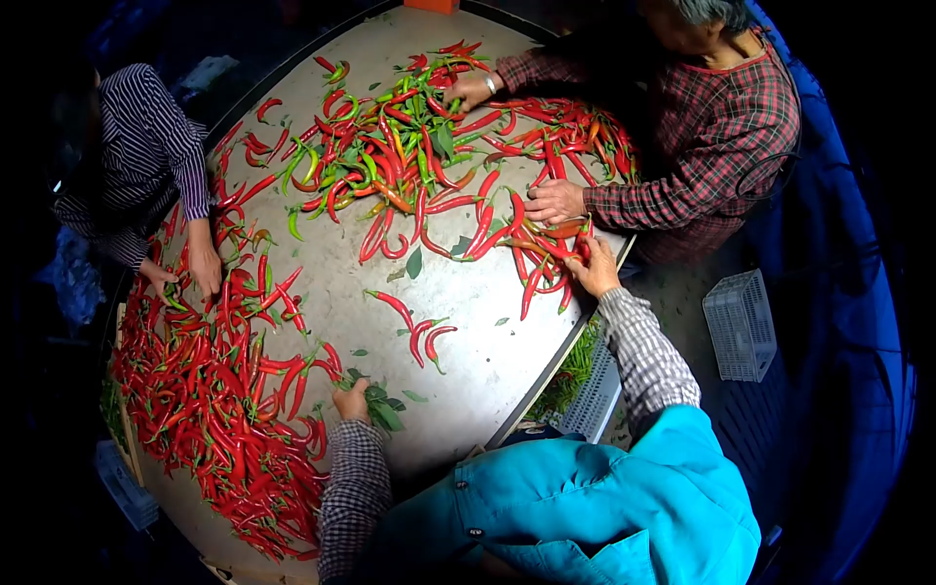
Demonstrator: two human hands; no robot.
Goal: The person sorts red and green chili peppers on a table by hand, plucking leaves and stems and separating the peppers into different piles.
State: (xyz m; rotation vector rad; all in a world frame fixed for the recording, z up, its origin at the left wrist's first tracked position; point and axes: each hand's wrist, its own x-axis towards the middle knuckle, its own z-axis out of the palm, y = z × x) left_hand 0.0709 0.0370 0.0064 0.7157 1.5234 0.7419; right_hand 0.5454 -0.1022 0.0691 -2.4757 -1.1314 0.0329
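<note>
My left hand (352, 400) is at the lower middle of the table, its fingers closed on green leaves (384, 409) beside the large heap of red peppers (210, 390). At the table's right edge, my right hand (596, 267) has its fingers round a red pepper (583, 240), at the near end of a spread of long red peppers (483, 229). A few red peppers (414, 327) and loose leaves lie on the bare metal tabletop (468, 361) between my hands.
A person in a plaid shirt (721, 146) reaches over mixed red and green peppers (390, 146) at the far right. Another in stripes (151, 146) handles peppers at the left. A grey crate (740, 326) stands right; another crate (593, 395) holds green peppers below the edge.
</note>
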